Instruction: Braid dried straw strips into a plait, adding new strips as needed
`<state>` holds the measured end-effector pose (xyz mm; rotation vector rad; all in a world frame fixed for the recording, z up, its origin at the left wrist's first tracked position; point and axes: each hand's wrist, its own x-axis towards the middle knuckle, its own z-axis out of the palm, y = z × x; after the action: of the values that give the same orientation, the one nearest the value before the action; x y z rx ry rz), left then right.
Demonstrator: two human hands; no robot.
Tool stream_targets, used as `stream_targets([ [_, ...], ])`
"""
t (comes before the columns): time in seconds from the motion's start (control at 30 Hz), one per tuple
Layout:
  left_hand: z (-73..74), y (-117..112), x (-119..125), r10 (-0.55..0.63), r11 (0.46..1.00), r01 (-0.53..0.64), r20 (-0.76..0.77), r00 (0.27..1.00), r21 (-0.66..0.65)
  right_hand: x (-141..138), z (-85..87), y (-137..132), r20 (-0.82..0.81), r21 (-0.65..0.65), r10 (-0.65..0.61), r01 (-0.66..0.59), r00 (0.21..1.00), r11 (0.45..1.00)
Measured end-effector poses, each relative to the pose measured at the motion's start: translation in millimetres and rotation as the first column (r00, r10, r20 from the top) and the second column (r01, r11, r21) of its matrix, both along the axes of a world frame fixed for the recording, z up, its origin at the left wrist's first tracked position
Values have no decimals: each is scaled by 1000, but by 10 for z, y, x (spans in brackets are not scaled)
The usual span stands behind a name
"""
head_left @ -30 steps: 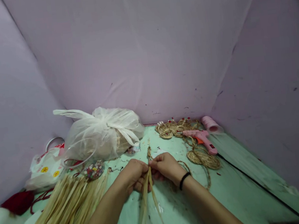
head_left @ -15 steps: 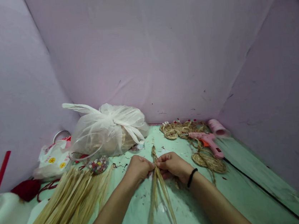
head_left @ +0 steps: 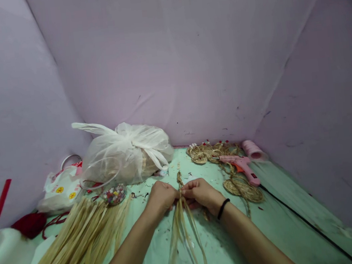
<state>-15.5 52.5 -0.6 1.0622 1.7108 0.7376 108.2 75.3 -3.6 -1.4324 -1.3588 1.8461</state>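
Observation:
My left hand (head_left: 161, 196) and my right hand (head_left: 199, 193) meet at the middle of the green table (head_left: 279, 234), both pinched on a thin braid of straw strips (head_left: 179, 181). The braided end sticks up beyond the fingers. Loose pale strands (head_left: 184, 241) hang from the hands towards me and fan out over the table. A black band sits on my right wrist.
A big bundle of straw strips (head_left: 71, 250) lies at the left. Behind it are a clear bowl of coloured beads (head_left: 113, 194), a tied white bag (head_left: 127, 152) and a printed bag (head_left: 60, 191). Coiled braid (head_left: 242, 186), a pink glue gun (head_left: 242, 167) and pink spool (head_left: 251, 149) lie right.
Both hands have stayed together on the braid while their fingers shifted slightly. The loose strands now spread wider below. The view has swung a little to the left.

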Motion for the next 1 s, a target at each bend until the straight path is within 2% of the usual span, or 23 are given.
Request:
stream_targets([
  [0.13,76,-25,-1,-6,1000,6,-65,998,-1,10,-17,11,2,41,30,-30,1000,999],
  [0.23,84,-23,2,21,1000,-22,-62,998,-18,-1,-3,-1,-1,17,10,-10,1000,1000],
  [0.37,49,-9,5,-16,1000,16,-22,1000,-18,-31,-15,-15,-9,25,-36,36,999,999],
  [0.57,-12,10,-7,-25,1000,25,4,1000,-15,-46,-79,23,154,198,-37,5,987,980],
  [0.77,-75,35,-36,-19,999,20,-18,1000,39,-54,-31,0,147,205,-60,29,987,978],
  [0.9,20,21,-57,-82,996,83,-22,996,19,-54,-21,-1,130,172,-74,51,989,984],
  [1.0,135,3,-61,-36,999,36,18,999,0,-50,-47,18,131,176,-68,45,989,983],
])
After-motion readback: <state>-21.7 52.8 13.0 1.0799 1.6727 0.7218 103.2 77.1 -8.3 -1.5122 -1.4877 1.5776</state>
